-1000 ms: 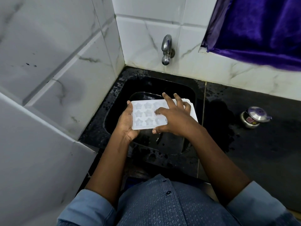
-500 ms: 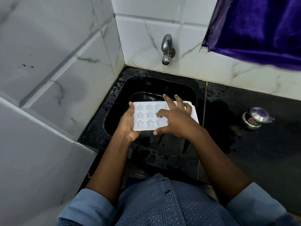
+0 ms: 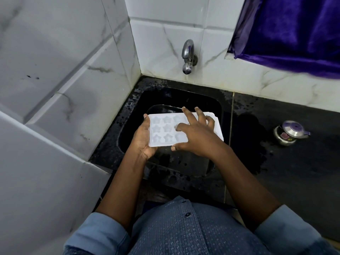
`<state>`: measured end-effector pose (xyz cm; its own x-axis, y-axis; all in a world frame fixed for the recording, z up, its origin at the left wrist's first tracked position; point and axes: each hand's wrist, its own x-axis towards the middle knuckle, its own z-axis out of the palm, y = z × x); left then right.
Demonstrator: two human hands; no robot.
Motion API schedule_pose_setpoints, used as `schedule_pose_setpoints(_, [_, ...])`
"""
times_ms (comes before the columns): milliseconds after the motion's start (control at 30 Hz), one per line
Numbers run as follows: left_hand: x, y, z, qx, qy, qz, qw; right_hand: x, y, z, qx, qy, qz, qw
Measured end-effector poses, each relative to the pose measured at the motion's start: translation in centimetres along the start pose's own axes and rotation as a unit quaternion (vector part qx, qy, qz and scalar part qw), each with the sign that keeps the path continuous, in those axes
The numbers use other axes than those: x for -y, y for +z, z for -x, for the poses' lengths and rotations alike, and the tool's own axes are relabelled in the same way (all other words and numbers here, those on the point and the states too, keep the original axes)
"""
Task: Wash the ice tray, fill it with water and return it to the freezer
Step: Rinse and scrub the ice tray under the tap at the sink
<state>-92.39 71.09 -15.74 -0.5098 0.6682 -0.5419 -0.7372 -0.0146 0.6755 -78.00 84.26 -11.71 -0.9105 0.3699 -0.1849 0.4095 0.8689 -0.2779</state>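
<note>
a: on the left i see only the tiled wall (image 3: 55,89), it comes close to the sink (image 3: 128,129). then the left hand (image 3: 142,142) holds the ice tray (image 3: 165,128) by its left end, fingers curled under it, the thumb at the edge.

b: so the tray is over the sink?

a: yes, above the dark basin, nearly flat, star cups facing up. the right hand (image 3: 197,138) lies on top with fingers spread, not gripping, and one fingertip presses into a cup. i think this is the rubbing part of the washing.

b: how should it be done well?

a: in my opinion, go cup by cup and into the points of the stars, because dirt stays there. the left hand should support from below, since the tray looks thin and may bend. no water comes from the tap (image 3: 187,57) now, so a rinse under it seems needed after.

b: is there room?

a: the tap is behind and above the tray, apart from it, so the tray can go up and back. the left wall gives little space for the elbow. to the right the black counter (image 3: 294,172) is wet and mostly free; only a small steel pot (image 3: 288,132) stands near the wall, well apart from the hands. a purple cloth (image 3: 294,30) hangs higher.
</note>
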Motion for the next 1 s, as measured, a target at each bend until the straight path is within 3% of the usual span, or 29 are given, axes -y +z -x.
schedule_pose_setpoints(1000, [0.1, -0.46, -0.2, 0.022, -0.004, -0.012, 1.0, 0.19, -0.23, -0.04, 0.011, 0.001, -0.003, 1.0])
